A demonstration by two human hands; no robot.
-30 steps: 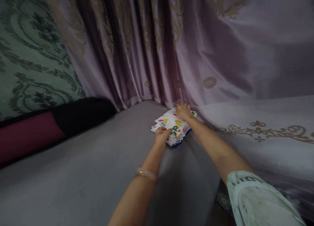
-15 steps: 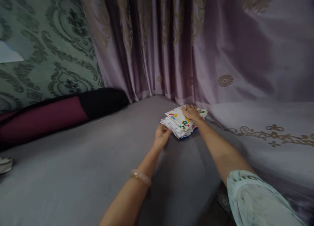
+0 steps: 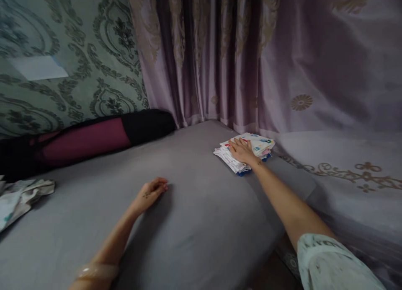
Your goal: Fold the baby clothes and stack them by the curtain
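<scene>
A stack of folded white cloths (image 3: 264,142) with colourful prints lies near the far right corner of the grey bed surface (image 3: 194,206), with something blue at its bottom. My right hand (image 3: 242,151) rests on top of the stack, palm down with the fingers spread. Well to the left of the stack, my left hand (image 3: 151,193) is over the bare sheet, touching no cloth. Its fingers are loosely curled with gaps at the tips, and nothing shows in them.
A long black and maroon bag (image 3: 84,142) lies along the patterned wall. Crumpled light cloth (image 3: 23,198) is at the left edge. Purple curtains (image 3: 232,72) hang behind and right of the bed. A white sheet of paper (image 3: 40,68) is on the wall.
My left hand has left the stack's near edge and moved left. My right hand has shifted slightly left on the top cloth. The view has turned left, showing more crumpled cloth.
</scene>
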